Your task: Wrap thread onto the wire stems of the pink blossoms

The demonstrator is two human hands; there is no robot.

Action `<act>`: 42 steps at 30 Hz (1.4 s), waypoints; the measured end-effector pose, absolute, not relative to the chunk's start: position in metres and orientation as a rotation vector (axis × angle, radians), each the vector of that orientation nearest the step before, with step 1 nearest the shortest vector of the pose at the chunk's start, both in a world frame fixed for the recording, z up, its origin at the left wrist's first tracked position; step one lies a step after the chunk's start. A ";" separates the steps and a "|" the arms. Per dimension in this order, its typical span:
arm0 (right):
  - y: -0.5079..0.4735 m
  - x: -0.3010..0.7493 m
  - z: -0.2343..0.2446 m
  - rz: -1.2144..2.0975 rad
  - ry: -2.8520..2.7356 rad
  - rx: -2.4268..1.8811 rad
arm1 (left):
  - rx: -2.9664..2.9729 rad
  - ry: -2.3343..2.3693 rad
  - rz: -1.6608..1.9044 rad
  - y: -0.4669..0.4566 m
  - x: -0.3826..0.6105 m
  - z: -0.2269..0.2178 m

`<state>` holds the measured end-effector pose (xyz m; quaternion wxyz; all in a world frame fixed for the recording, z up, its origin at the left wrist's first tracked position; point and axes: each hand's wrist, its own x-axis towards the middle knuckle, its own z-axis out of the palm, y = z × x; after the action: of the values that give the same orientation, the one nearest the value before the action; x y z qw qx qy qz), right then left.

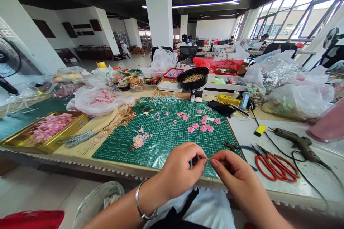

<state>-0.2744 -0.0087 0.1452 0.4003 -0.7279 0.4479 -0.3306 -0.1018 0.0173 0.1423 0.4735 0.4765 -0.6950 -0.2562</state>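
Left hand (pixel 181 166), right hand (pixel 238 171), over near edge of cutting mat (pixel 172 132): fingertips pinched, contents unclear. Slack pinch could drop any piece.

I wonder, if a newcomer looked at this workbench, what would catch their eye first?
Most likely the left hand and right hand, fingertips pinched close together over the near part of the green cutting mat. Next might come the pink flowers on that mat, and more pink blossoms heaped in a gold tray at the picture's left. Red-handled scissors also stand out on the right, near a glue gun.
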 end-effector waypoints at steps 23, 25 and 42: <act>-0.015 -0.293 0.148 -0.712 0.948 -1.965 | 1.070 -1.382 -1.389 0.012 -0.104 0.144; -0.019 -0.293 0.148 -0.765 0.916 -2.196 | 0.968 -1.148 -1.604 0.009 -0.105 0.145; -0.013 -0.283 0.134 -0.865 0.989 -1.933 | 1.090 -1.363 -1.205 0.005 -0.098 0.143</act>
<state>-0.2833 -0.0128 0.1341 0.3912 -0.7611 0.3894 -0.3405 -0.0979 0.0054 0.1434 0.4887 0.4483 -0.5607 -0.4958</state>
